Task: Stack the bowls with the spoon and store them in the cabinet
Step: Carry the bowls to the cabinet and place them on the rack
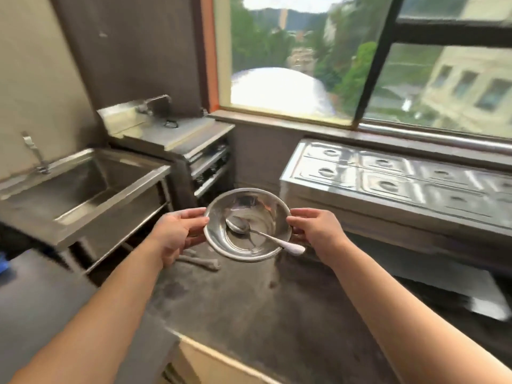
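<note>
I hold a shiny steel bowl stack (pixel 250 206) in the air at the middle of the view, above the floor. My left hand (pixel 177 234) grips its left rim and my right hand (pixel 315 231) grips its right rim. A metal spoon (pixel 260 234) lies inside the top bowl, scoop toward the centre-left, handle sticking out over the lower right rim. A second rim edge shows under the top bowl at the bottom. No cabinet opening is clearly visible.
A steel sink (pixel 83 187) with a tap stands at the left. Behind it is a steel counter unit (pixel 177 139) with shelves. A steel food-warmer counter (pixel 401 184) runs along the right under the window (pixel 360 59). A grey surface (pixel 41 300) sits at lower left.
</note>
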Available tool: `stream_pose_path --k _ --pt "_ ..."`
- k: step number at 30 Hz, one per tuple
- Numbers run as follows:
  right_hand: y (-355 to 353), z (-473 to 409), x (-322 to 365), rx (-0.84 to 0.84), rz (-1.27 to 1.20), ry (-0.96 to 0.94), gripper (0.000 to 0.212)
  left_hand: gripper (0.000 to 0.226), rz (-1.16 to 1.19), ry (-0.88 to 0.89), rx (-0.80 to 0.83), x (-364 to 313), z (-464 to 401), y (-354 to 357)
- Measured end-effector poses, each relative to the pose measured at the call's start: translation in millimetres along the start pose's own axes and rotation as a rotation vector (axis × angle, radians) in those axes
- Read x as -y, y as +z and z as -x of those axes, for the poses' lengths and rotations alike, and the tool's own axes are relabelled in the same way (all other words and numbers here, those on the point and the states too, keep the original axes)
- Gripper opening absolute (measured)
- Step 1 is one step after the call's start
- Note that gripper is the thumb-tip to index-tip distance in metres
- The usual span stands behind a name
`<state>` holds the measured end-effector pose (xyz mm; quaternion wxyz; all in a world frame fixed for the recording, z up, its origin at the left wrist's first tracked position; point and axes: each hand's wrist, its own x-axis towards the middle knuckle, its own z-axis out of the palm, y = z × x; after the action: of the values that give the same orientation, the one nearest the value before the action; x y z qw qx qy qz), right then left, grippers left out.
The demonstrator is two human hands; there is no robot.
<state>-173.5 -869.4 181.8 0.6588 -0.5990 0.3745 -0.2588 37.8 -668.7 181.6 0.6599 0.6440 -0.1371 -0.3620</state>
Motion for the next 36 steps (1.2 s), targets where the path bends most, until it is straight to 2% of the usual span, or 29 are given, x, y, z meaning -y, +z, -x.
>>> stream_pose_path --k 5,14,18,23,31,36 --pt "-120.1 -6.8 13.2 -0.237 -0.116 0.009 0.013 0.021 -0.061 0.007 0.244 -12.5 -49.1 127.9" --pt "-306.6 -15.0 23.4 -0.67 -0.169 -0.031 0.016 0.017 -0.134 -0.08 0.681 -1.4 -140.2 373.8" --pt "-363.0 -22.9 30.6 -0.823 -0.205 -0.051 0.019 0.02 -0.162 -0.056 0.813 -4.9 -163.8 468.1" --pt "-432.9 -32.5 45.4 -1.05 -0.276 -0.094 0.011 0.027 -0.201 -0.095 1.08 -17.5 -183.1 596.9" --pt "-521.1 -25.1 52.5 -1.291 -0.353 -0.142 0.014 0.024 -0.29 -0.104 1.305 -6.2 -181.5 752.2" --pt "-601.1 -17.4 39.7 -1.406 -0.399 -0.174 0.017 0.027 -0.354 -0.139 1.415 16.1 -166.0 856.3"
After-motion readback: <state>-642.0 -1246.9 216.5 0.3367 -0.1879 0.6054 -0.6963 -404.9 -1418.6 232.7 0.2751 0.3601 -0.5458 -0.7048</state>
